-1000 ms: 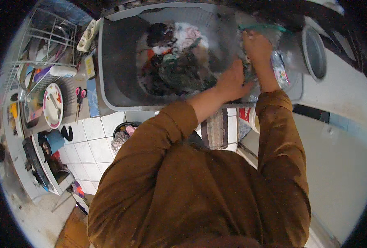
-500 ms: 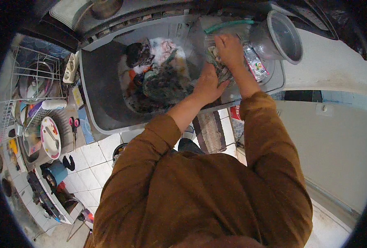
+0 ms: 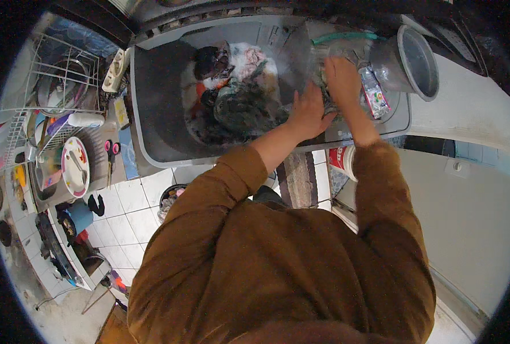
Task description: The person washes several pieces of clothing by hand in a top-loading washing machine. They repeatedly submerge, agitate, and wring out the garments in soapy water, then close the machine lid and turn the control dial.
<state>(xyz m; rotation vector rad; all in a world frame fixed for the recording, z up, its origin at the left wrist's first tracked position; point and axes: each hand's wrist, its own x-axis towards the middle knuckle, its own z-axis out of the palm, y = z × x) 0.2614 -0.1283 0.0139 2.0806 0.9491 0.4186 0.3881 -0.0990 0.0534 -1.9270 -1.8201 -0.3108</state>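
Observation:
A grey laundry sink (image 3: 146, 157) lies across the top of the view. My left hand (image 3: 309, 113) presses on its right-hand section, fingers stretched and thumb spread to the side. Just beyond it, my right hand (image 3: 342, 80) is closed, its fingers bent down over a wet greenish cloth (image 3: 319, 77). Both hands and forearms hide much of this cloth. In the basin on the left, dark wet clothes (image 3: 246, 106) are heaped with white suds (image 3: 244, 57). A colourful plastic packet (image 3: 374, 94) lies right of my right hand.
A translucent bucket (image 3: 419, 63) tilts at the sink's right end. A green strip (image 3: 344, 38) runs along the back. At left are a wire dish rack (image 3: 48, 71), a power strip (image 3: 115, 71), scissors (image 3: 111, 150) and an oval plate (image 3: 75, 166). A red-and-white tub (image 3: 342, 160) stands below.
The whole view has shifted, so the sink appears farther right and slightly lower. My right hand has come a little nearer to my left hand over the cloth.

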